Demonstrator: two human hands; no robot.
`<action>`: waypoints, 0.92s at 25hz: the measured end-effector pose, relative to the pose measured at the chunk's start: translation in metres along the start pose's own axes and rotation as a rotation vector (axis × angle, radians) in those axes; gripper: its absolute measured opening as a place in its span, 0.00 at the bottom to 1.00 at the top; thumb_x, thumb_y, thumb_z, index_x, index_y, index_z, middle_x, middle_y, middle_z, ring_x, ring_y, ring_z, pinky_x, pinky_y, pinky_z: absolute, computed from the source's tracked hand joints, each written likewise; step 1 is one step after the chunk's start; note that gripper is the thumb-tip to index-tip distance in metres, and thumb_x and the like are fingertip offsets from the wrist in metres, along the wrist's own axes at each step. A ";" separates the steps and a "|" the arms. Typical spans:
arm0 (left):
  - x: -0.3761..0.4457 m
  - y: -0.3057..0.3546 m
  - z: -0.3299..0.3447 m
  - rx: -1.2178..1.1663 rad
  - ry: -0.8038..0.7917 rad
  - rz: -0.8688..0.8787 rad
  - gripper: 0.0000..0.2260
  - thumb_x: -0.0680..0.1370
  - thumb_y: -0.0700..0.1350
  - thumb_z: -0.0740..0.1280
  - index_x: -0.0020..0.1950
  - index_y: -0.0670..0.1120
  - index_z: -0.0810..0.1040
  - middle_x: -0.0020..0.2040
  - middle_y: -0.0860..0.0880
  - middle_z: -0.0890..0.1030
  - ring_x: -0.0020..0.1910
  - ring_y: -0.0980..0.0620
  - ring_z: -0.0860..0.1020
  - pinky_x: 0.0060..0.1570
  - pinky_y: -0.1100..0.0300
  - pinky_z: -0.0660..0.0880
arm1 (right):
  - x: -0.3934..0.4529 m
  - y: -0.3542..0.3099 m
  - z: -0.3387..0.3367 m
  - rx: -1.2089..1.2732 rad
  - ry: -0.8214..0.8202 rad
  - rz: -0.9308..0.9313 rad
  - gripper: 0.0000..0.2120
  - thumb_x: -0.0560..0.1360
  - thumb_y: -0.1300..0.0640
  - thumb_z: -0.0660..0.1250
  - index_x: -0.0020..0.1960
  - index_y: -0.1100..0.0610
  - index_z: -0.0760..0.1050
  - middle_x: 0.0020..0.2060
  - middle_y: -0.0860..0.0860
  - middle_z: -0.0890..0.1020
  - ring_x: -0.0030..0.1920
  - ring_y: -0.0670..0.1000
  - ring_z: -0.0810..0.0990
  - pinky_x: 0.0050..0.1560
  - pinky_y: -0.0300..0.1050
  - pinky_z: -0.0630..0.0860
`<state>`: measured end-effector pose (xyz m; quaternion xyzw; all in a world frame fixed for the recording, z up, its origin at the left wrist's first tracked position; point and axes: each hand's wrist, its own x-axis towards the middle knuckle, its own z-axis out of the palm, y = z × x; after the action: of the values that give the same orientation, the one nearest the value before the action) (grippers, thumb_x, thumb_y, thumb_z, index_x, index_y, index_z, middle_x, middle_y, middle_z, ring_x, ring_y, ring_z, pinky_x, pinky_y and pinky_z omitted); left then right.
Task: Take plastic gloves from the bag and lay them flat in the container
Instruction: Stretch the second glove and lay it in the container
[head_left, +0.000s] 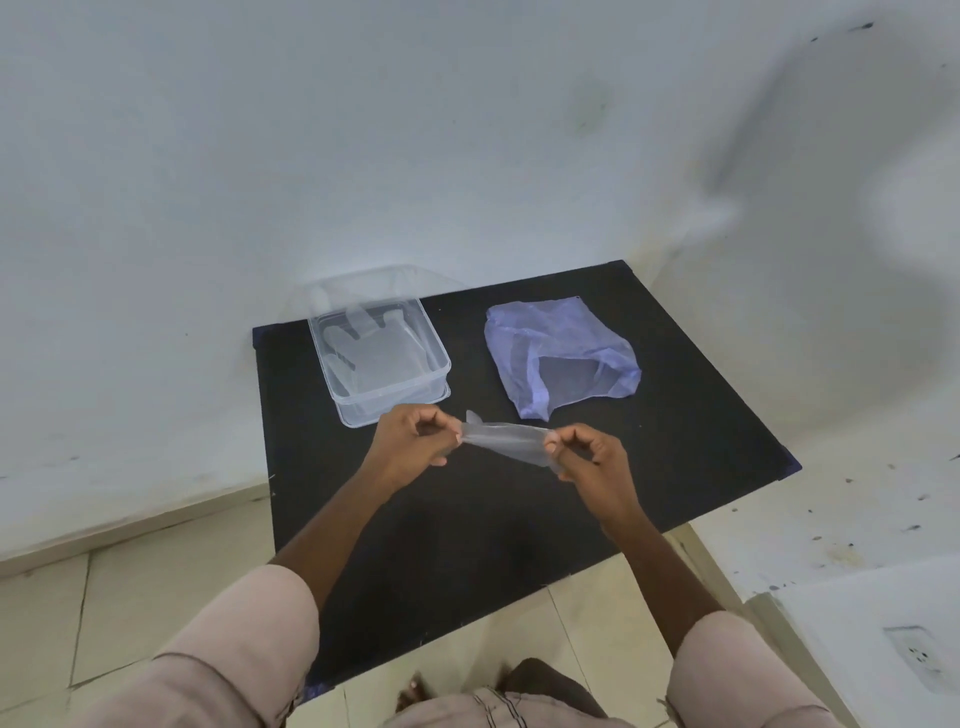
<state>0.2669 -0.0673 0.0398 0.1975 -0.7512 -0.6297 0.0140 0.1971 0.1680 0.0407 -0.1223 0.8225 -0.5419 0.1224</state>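
A clear plastic glove (506, 439) is stretched between my two hands above the black table (467, 519). My left hand (415, 441) pinches its left end and my right hand (587, 457) pinches its right end. The clear plastic container (439, 349) stands at the table's back left, with at least one clear glove (358, 353) lying flat inside it. A crumpled blue mesh bag (558, 356) lies at the back right of the table, its mouth facing me.
The table stands against a white wall at the back and left. Its right and near edges drop to a tiled floor. A white surface with a socket (917, 657) is at the lower right.
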 end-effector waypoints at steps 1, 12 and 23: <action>0.001 0.003 -0.001 -0.048 0.012 0.000 0.03 0.73 0.35 0.70 0.42 0.37 0.83 0.47 0.44 0.86 0.47 0.40 0.83 0.38 0.59 0.81 | 0.002 -0.005 0.001 0.027 -0.006 -0.002 0.03 0.74 0.57 0.69 0.45 0.56 0.80 0.45 0.53 0.83 0.46 0.54 0.83 0.39 0.39 0.81; 0.030 0.036 -0.011 -0.331 0.099 0.017 0.05 0.77 0.32 0.64 0.45 0.29 0.74 0.39 0.43 0.86 0.39 0.46 0.86 0.38 0.59 0.82 | 0.067 -0.054 0.008 0.341 -0.213 0.040 0.07 0.79 0.63 0.60 0.43 0.61 0.74 0.44 0.60 0.85 0.44 0.57 0.85 0.42 0.46 0.83; 0.087 0.091 -0.044 -0.282 0.394 -0.108 0.10 0.77 0.44 0.68 0.51 0.37 0.83 0.41 0.42 0.85 0.41 0.46 0.85 0.42 0.58 0.82 | 0.201 -0.107 0.027 0.287 -0.526 0.047 0.11 0.78 0.64 0.59 0.38 0.57 0.72 0.40 0.62 0.85 0.40 0.58 0.85 0.37 0.43 0.80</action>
<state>0.1735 -0.1242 0.1155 0.3524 -0.6268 -0.6776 0.1541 0.0247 0.0373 0.1149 -0.2207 0.6802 -0.5992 0.3599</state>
